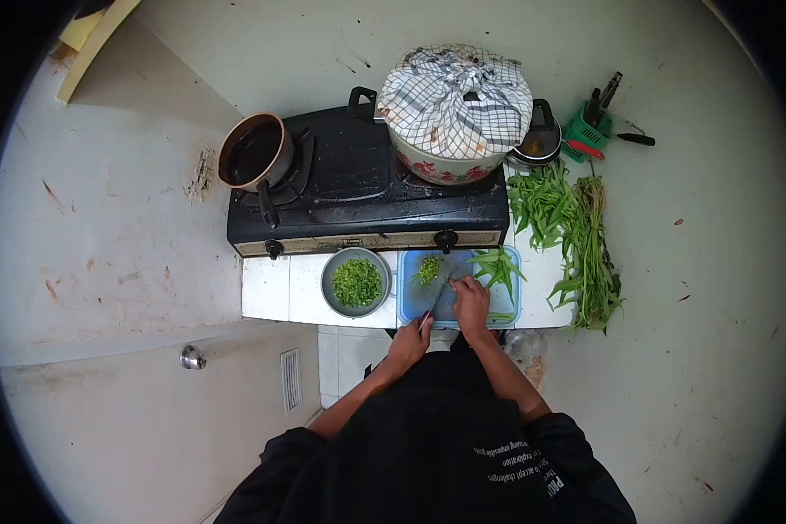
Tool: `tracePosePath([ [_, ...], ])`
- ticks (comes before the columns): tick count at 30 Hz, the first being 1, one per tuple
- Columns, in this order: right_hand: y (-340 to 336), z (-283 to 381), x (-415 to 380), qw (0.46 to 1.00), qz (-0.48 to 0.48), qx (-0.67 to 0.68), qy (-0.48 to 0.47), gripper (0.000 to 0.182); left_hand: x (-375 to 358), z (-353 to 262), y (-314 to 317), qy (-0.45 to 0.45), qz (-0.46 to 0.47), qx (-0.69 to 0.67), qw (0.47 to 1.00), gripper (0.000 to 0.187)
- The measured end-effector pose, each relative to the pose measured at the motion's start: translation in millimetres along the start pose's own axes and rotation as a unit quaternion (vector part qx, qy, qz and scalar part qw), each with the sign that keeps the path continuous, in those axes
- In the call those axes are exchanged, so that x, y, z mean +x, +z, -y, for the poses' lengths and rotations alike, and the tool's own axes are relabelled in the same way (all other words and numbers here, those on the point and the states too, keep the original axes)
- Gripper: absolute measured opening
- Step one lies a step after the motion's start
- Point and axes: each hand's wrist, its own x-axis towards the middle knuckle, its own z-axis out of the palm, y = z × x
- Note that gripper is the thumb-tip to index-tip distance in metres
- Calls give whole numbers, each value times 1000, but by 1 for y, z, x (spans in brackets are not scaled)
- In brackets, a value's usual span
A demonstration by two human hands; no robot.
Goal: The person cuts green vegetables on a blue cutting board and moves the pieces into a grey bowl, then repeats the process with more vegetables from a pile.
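My left hand (407,346)'s wrapped round the knife (434,301) handle, right hand (472,306)'s bunched beside it, can't tell on what, and the leafy greens (496,265) at 1 o'clock look light, floppy, best pinched stem-end.

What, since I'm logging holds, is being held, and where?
The left hand holds the knife by its handle; what the right hand holds cannot be told.
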Motion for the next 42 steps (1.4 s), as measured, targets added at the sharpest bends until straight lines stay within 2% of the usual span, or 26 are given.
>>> tracePosePath([
  [3, -2, -1, 2, 1000, -10, 2, -9, 21, -5, 6, -10, 6, 14, 22, 1000, 53],
  [9, -1, -2, 0, 1000, -15, -3, -10, 21, 27, -6, -8, -20, 2, -19, 1000, 52],
  [12, -1, 0, 3, 1000, -19, 2, -13, 20, 25, -21, -11, -12, 28, -32, 999, 56],
  [24, 5, -7, -1, 1000, -17, 15, -1, 20, 28, -19, 7, -4, 18, -33, 999, 53],
  [36, 1, -1, 0, 1000, -18, 8, 3, 16, -1, 0, -7, -4, -8, 20, 1000, 53],
  [42, -1, -1, 2, 1000, -19, 16, 4, 15, 11, -13, -6, -20, 34, -20, 999, 54],
])
